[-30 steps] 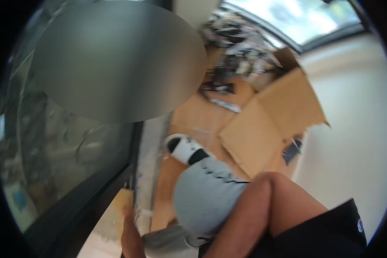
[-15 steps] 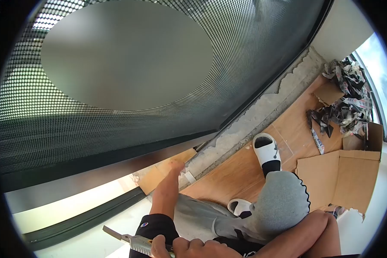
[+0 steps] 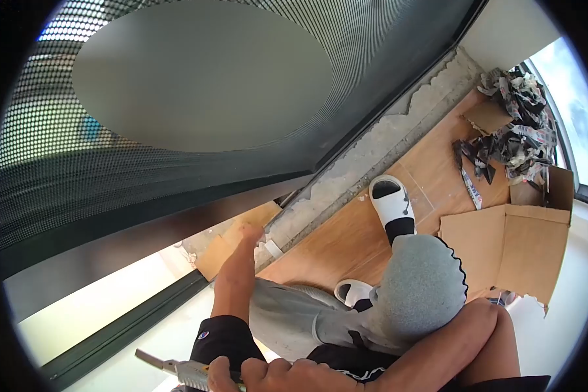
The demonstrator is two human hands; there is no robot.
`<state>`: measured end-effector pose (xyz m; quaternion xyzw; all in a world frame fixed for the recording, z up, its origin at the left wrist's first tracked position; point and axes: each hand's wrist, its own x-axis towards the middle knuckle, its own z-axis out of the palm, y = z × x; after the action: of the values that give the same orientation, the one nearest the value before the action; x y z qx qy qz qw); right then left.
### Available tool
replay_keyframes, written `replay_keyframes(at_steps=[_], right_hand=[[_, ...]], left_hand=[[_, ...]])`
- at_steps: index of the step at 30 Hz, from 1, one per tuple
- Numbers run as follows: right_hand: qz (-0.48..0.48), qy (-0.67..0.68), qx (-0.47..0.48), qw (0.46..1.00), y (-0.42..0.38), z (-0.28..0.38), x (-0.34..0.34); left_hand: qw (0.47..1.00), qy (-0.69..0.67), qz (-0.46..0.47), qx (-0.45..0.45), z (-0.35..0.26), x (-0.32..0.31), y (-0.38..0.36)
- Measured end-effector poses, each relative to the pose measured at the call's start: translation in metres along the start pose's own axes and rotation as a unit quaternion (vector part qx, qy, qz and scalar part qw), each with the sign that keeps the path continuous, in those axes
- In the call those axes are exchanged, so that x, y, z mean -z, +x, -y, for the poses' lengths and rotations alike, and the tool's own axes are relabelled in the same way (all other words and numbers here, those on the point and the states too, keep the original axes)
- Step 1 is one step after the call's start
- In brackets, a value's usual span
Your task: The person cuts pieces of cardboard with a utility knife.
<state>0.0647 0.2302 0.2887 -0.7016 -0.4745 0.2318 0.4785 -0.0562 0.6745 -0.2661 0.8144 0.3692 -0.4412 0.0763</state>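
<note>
My left hand (image 3: 249, 233) reaches down to a tan board or cardboard piece (image 3: 217, 256), beside the lower edge of a large dark mesh screen (image 3: 372, 78). Its fingers are too small and partly hidden to make out. At the bottom, my right hand (image 3: 274, 375) is closed around a utility knife (image 3: 191, 374), whose blade points to the upper left. A black sleeve (image 3: 225, 336) with a small logo covers my upper left arm. A large blurred oval hides much of the mesh.
Rough concrete (image 3: 359, 158) runs along the screen's base beside a wood-look floor (image 3: 431, 176). An opened cardboard box (image 3: 532, 251) and crumpled paper (image 3: 519, 147) lie at the right. My white slippers (image 3: 393, 204) and grey trousers (image 3: 421, 281) show nearby. A dark track (image 3: 130, 320) crosses the lower left.
The view has shifted, so the screen edge, box and floor appear slightly higher and farther left. My left hand is still by the tan piece, and my right hand still holds the knife.
</note>
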Motion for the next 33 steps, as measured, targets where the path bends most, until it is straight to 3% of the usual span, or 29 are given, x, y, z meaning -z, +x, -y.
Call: replay_keyframes(at_steps=[3, 5, 6, 9, 12, 14, 17, 21, 23, 25, 26, 27, 28, 30, 32, 33], right_hand=[[-0.020, 0.061, 0.040, 0.997, -0.002, 0.000, -0.002], [-0.025, 0.052, 0.059, 0.997, -0.001, 0.001, -0.009], [-0.025, 0.053, 0.058, 0.997, 0.000, 0.000, -0.011], [-0.034, 0.059, 0.046, 0.997, 0.002, 0.000, -0.013], [-0.032, 0.028, 0.055, 0.998, 0.001, 0.000, -0.014], [-0.048, 0.017, 0.055, 0.997, 0.001, 0.000, -0.014], [-0.044, -0.002, 0.033, 0.998, 0.002, -0.001, -0.012], [-0.034, -0.028, 0.020, 0.999, 0.006, -0.002, -0.017], [-0.018, -0.097, -0.018, 0.995, 0.009, -0.001, -0.021], [-0.022, -0.091, -0.025, 0.995, 0.011, 0.001, -0.017], [-0.033, -0.078, -0.049, 0.995, 0.012, 0.002, -0.015], [0.027, -0.042, -0.098, 0.994, 0.015, 0.005, -0.012], [0.047, -0.050, -0.061, 0.996, 0.020, 0.009, -0.010], [0.222, -0.049, -0.199, 0.953, 0.033, 0.020, -0.003], [0.237, -0.077, -0.199, 0.948, 0.025, 0.020, -0.013], [0.148, -0.114, -0.135, 0.973, 0.018, 0.014, -0.024]], left_hand=[[0.999, 0.049, 0.012, -0.009, 0.001, 0.000, 0.003], [0.995, 0.037, -0.083, -0.029, 0.001, -0.003, -0.001], [0.996, 0.037, -0.081, -0.029, -0.005, 0.005, -0.011], [0.994, 0.079, -0.055, -0.052, -0.007, 0.011, -0.015], [0.997, 0.006, -0.058, -0.043, -0.006, 0.015, -0.017], [0.999, -0.030, 0.014, 0.004, -0.004, 0.021, -0.015], [0.991, -0.112, 0.045, 0.066, 0.004, 0.027, -0.014], [0.993, -0.099, 0.044, 0.043, -0.001, 0.036, -0.028], [0.999, -0.018, -0.033, -0.022, -0.006, 0.031, -0.037], [0.972, 0.207, -0.006, -0.111, -0.006, 0.023, -0.023], [0.971, 0.216, 0.001, -0.102, -0.012, 0.027, -0.030], [0.971, 0.221, 0.009, -0.090, -0.016, 0.027, -0.032], [0.967, 0.229, 0.000, -0.110, -0.017, 0.027, -0.036], [0.967, 0.225, -0.019, -0.119, -0.015, 0.027, -0.035], [0.958, 0.240, 0.037, -0.152, -0.023, 0.038, -0.050], [0.960, 0.234, 0.033, -0.149, -0.021, 0.041, -0.053]])
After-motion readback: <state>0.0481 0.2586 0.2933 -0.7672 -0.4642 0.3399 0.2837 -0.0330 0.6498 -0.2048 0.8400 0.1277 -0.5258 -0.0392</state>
